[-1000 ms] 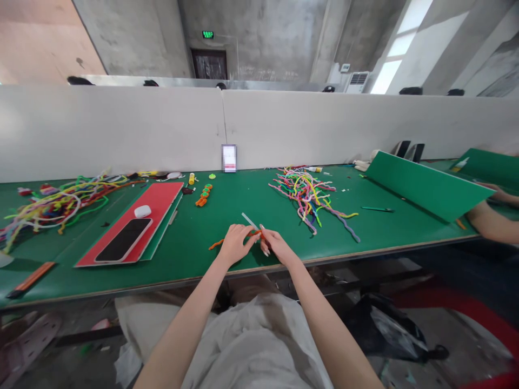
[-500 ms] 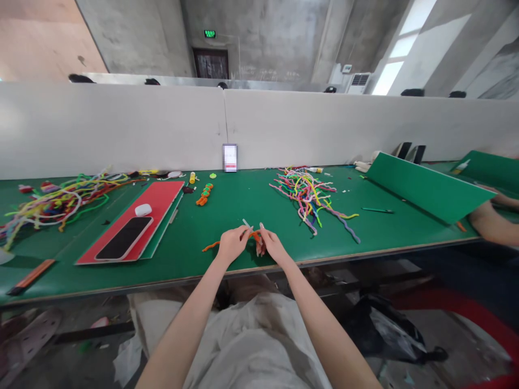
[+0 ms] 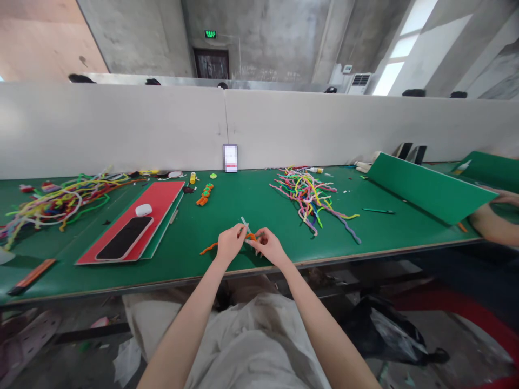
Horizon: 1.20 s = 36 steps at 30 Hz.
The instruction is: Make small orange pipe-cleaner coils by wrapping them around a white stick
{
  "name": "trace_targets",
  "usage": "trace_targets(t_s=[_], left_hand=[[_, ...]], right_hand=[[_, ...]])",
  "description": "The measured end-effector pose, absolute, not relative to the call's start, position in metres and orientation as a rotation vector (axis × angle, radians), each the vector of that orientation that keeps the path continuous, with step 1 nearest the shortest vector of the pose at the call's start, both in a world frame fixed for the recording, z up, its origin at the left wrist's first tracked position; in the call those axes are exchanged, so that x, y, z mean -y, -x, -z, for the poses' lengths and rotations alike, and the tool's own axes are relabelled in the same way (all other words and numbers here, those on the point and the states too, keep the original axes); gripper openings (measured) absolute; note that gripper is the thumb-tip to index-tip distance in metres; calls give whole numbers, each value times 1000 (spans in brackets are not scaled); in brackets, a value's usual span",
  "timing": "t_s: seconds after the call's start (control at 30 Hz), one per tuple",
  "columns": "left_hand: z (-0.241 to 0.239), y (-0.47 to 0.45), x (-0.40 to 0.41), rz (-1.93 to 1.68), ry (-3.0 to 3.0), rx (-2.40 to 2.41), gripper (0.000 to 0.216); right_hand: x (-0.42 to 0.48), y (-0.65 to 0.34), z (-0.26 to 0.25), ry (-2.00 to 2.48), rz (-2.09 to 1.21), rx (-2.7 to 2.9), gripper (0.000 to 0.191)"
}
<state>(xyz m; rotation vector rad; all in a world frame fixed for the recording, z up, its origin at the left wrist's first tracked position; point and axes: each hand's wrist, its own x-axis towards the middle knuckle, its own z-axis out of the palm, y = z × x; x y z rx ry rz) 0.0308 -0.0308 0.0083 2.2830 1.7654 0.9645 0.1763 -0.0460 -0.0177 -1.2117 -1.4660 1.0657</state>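
My left hand (image 3: 231, 241) is closed in a pinch just above the table's front part. From its fingertips a thin pale stick (image 3: 244, 221) points up and away. An orange pipe cleaner (image 3: 210, 248) passes through this hand, its loose end lying out to the left. My right hand (image 3: 268, 244) pinches the same orange strand close by, the fingers curled. Between the two hands a short bent orange piece shows; the fingers hide the rest. Beyond them, to the left, lies a row of coiled orange and green pieces (image 3: 205, 194).
Pipe cleaners lie in piles at the right (image 3: 308, 192) and left. A black phone (image 3: 124, 238) and white case (image 3: 143, 209) rest on a red board (image 3: 162, 195). Another phone (image 3: 230, 158) leans on the partition. At right, a person's arm (image 3: 492, 224) is beside a green board (image 3: 427, 186).
My left hand has shifted slightly left, and the pale stick stands out more. My right hand has turned, its fingers now curled around toward the left hand.
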Motion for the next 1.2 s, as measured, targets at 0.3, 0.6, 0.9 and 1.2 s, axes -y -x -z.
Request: trace_targets(t_s=[0.3, 0.6, 0.9, 1.2], left_hand=[[-6, -31, 30, -1026, -2256, -1748, 28], [-9, -33, 33, -1033, -2275, -1655, 35], [-13, -32, 34, -938, -2334, -1534, 37], [-11, -31, 33, -877, -2371, -1486, 38]], right_hand=[[47, -178, 15, 1198, -1108, 1500, 32], [46, -178, 15, 1174, -1136, 1471, 35], [47, -178, 15, 1156, -1147, 1445, 35], [49, -178, 12, 1136, -1176, 1388, 34]])
